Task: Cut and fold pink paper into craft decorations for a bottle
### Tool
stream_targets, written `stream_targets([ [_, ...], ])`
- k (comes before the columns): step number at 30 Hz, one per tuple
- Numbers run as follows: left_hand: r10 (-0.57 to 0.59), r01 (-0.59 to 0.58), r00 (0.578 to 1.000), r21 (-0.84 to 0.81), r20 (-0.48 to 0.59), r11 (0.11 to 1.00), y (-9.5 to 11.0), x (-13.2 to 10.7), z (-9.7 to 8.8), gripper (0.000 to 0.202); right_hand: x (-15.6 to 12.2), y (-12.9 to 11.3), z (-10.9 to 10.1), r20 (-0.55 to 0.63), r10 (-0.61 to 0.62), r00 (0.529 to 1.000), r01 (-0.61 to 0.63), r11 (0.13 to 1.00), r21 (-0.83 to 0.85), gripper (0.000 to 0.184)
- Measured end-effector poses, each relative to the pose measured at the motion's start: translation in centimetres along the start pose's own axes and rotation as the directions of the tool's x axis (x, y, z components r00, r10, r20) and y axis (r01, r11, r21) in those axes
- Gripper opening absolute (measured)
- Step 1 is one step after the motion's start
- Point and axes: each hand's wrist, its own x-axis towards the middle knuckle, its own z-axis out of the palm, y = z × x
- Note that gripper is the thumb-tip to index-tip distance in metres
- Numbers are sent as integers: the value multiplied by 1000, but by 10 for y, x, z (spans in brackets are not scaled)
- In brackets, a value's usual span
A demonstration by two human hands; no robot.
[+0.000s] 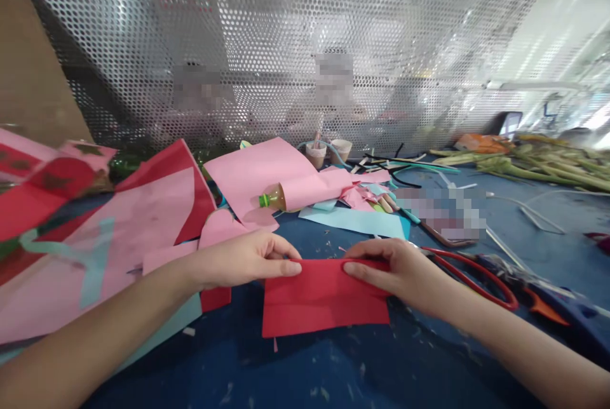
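A sheet of red paper [324, 301] is held up in front of me, over the blue tabletop, with a faint horizontal crease across it. At its upper left edge, my left hand [257, 261] pinches it between thumb and fingers. My right hand [388, 269] grips the same top edge farther right, thumb toward me. Just beyond the right hand lie red-handled scissors [476, 275], partly hidden by the wrist. Pink paper pieces [222, 228] and another bit of red paper [216, 299] lie beside the left hand.
Pink and red sheets [147, 218] pile up at the left. A cut bottle top [274, 197], light blue paper strip [355, 221] and small cups [316, 154] lie ahead. A phone [450, 231] and a glue gun [557, 307] are at right. A perforated metal panel [267, 34] stands behind.
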Motion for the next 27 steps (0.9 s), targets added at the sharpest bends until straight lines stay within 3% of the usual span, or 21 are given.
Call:
stream_targets([
  [3,45,-45,999,-36,12,998,-1,2,1,45,1,2,0,9,49,999,-50,998,36,36],
  [12,175,-171,979,53,-106,984,-3,6,0,52,4,7,2,-2,118,993,-118,988,99,40],
  [16,167,-155,982,133,-85,979,3,2,0,56,4,6,1,-8,106,994,-105,992,69,40],
  [19,141,-112,983,218,-119,970,8,-1,2,47,4,5,1,-4,98,995,-98,994,38,40],
  [27,122,-82,978,224,-170,971,7,1,7,35,1,-3,0,-25,0,1000,0,1000,1,30],
])
